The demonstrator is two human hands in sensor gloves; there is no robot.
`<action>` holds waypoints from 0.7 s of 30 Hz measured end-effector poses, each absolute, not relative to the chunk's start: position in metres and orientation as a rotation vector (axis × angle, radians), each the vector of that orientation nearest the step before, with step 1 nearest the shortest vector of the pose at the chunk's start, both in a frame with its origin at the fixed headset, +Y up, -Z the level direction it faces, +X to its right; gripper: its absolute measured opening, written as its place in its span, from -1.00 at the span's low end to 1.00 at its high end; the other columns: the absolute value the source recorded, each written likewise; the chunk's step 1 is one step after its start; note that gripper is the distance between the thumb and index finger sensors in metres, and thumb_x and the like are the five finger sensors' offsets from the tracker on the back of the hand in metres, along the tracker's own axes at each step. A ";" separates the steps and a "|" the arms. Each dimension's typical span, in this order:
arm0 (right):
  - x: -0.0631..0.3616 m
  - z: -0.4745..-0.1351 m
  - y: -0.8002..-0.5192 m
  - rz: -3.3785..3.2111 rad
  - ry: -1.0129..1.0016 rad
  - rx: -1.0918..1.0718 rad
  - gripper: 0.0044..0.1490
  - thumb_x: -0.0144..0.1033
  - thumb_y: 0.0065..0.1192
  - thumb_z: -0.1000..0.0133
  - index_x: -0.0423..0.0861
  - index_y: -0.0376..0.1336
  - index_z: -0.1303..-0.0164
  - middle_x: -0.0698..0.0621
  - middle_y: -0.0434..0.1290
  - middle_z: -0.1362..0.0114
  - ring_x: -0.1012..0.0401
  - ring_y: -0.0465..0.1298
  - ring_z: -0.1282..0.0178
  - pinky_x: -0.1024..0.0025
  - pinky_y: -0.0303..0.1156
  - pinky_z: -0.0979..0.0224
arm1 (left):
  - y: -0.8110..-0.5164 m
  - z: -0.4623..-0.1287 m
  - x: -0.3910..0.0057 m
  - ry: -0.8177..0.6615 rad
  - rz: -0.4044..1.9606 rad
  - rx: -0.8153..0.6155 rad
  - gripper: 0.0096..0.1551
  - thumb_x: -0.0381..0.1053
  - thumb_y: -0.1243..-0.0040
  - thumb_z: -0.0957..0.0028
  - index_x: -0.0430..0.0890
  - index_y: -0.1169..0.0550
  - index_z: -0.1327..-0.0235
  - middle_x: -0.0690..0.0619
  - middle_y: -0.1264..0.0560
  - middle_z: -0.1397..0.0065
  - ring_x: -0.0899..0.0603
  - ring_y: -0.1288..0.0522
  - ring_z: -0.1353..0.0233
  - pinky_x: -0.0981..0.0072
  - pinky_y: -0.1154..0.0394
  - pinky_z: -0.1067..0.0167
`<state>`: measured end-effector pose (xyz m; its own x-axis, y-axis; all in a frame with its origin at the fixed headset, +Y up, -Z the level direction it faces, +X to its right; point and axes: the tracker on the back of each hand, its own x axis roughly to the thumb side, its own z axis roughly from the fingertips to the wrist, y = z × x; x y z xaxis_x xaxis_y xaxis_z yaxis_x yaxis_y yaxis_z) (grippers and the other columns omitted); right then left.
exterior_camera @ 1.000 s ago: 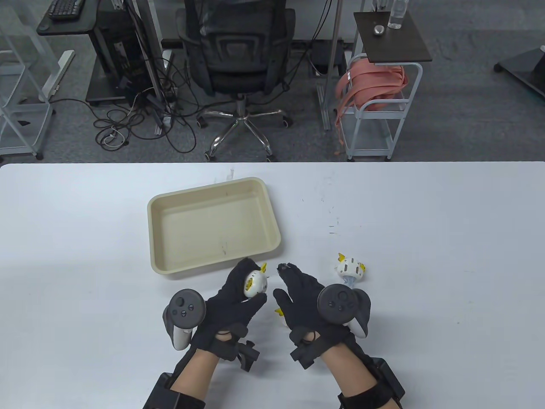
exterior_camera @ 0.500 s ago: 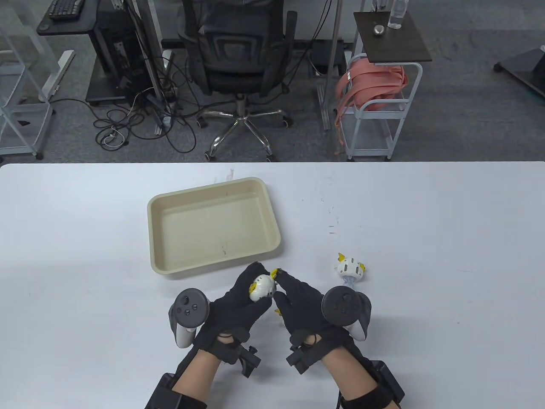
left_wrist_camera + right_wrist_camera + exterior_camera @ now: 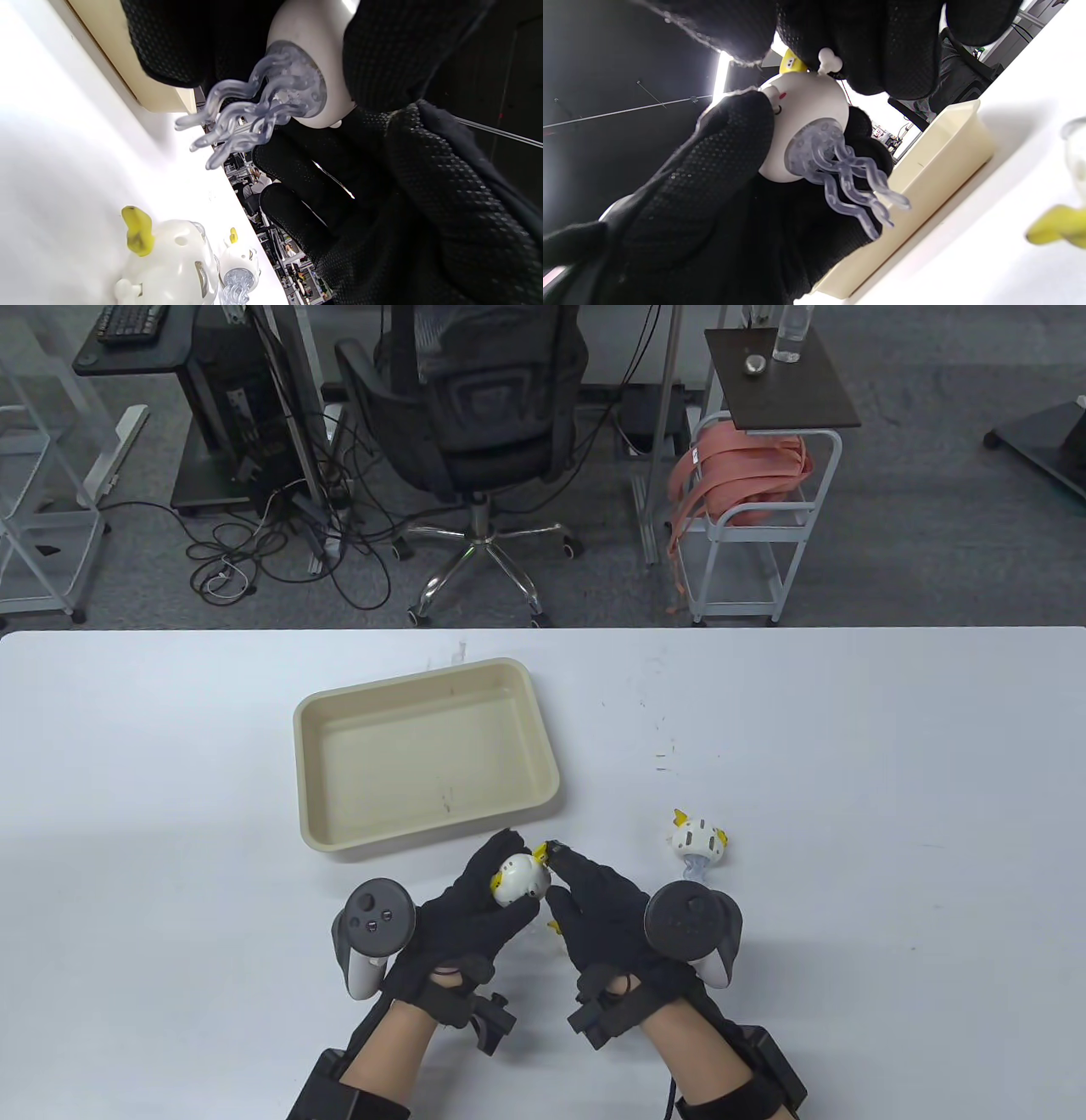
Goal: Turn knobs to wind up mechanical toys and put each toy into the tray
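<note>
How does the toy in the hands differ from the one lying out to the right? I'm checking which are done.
The held toy is gripped in the left hand, off the table, with the right hand at its side by the knob; the far toy lies on the table, untouched. The held toy is nearer the tray. Both are white with yellow fins and clear wavy tentacles; neither is in the tray.

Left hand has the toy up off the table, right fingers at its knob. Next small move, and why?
Probably twist the knob with the right hand: its fingertips sit at that small white knob while the left hand grips the toy above the table, and the tray holds no toy yet, so winding seems to come first.
</note>
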<state>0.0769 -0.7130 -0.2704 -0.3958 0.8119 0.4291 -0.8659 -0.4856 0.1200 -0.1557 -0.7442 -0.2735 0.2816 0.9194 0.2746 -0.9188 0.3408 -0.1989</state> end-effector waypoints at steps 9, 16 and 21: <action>0.078 -0.270 -0.714 2.000 -0.194 0.526 -0.24 -0.18 0.15 -0.16 -0.33 0.23 -0.50 -0.39 0.36 -0.50 -0.24 0.41 -0.35 -0.30 0.22 -0.39 | -0.749 -0.276 -0.157 -0.374 1.234 -0.105 -0.05 0.23 -0.39 0.00 -0.05 -0.25 -0.58 -0.09 -0.44 -0.55 -0.20 -0.63 -0.38 -0.03 -0.53 -0.30; 0.078 -0.270 -0.714 2.016 -0.194 0.521 -0.30 -0.26 0.15 -0.17 -0.39 0.22 -0.42 -0.40 0.43 -0.35 -0.13 0.50 -0.11 -0.11 0.38 -0.15 | -0.745 -0.276 -0.155 -0.431 1.213 -0.084 -0.07 0.19 -0.42 0.02 -0.03 -0.26 -0.56 -0.09 -0.48 -0.49 -0.12 -0.67 -0.32 0.07 -0.56 -0.31; 0.080 -0.270 -0.713 2.042 -0.215 0.495 -0.38 -0.30 0.14 -0.16 -0.41 0.26 -0.30 -0.35 0.50 -0.20 -0.04 0.55 0.07 0.05 0.45 0.06 | -0.743 -0.275 -0.153 -0.485 1.207 -0.079 -0.07 0.18 -0.42 0.02 0.00 -0.25 -0.57 -0.06 -0.48 -0.51 -0.12 -0.66 -0.33 0.05 -0.55 -0.33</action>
<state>0.0802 -0.7131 -0.2699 -0.4321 0.7922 0.4308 -0.8647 -0.4997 0.0515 -0.1527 -0.7427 -0.2750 0.2674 0.9096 0.3180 -0.8764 0.3668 -0.3121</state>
